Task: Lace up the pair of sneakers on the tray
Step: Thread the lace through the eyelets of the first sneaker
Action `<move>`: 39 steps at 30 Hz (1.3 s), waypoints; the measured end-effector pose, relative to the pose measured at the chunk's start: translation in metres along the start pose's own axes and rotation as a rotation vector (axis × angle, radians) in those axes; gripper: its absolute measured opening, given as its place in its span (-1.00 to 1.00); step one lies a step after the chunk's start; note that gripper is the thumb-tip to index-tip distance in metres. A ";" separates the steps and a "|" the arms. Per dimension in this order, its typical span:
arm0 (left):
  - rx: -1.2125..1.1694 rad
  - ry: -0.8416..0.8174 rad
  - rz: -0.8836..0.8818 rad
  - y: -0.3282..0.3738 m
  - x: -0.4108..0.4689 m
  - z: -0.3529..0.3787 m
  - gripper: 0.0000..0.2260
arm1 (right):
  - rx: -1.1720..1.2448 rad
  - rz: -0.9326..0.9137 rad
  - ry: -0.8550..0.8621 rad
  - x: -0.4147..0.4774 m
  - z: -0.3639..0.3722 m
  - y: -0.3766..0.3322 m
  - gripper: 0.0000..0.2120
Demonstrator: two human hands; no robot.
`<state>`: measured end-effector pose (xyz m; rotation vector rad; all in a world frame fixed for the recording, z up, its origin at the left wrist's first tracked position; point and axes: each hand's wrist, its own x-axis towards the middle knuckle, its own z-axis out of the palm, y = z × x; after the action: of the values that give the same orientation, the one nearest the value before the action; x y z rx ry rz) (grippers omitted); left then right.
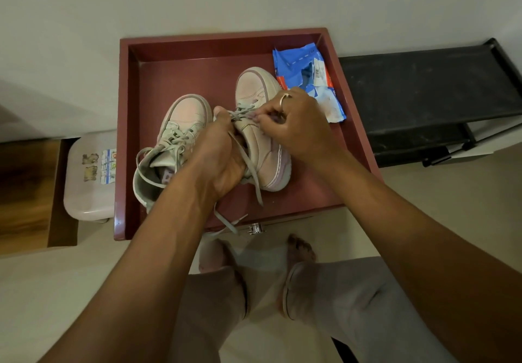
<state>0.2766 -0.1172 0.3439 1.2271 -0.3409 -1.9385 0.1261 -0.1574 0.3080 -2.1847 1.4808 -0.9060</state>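
Two pale pink sneakers stand on a dark red tray [180, 60]. The left sneaker [180, 119] has its grey lace threaded through the eyelets, with loose loops at the collar. The right sneaker [254, 88] sits toe away from me. My left hand [223, 153] grips its tongue and inner side. My right hand [296, 125], with a ring on one finger, pinches the grey lace [240, 113] at the eyelets. One loose lace end [254, 176] trails over the tray's near edge.
A crumpled blue and white plastic packet [310, 80] lies in the tray's far right corner. A black rack [423, 94] stands to the right, a pale plastic stool [90, 176] and wooden furniture [25, 193] to the left. My bare feet [299, 249] are below the tray.
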 end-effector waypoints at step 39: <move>0.247 0.137 0.093 -0.008 0.010 -0.010 -0.78 | -0.052 0.045 -0.066 -0.016 -0.008 -0.009 -0.88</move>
<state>0.2796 -0.1176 0.3277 1.4675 -0.5693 -1.7605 0.1231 -0.1387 0.3148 -2.1870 1.5314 -0.7815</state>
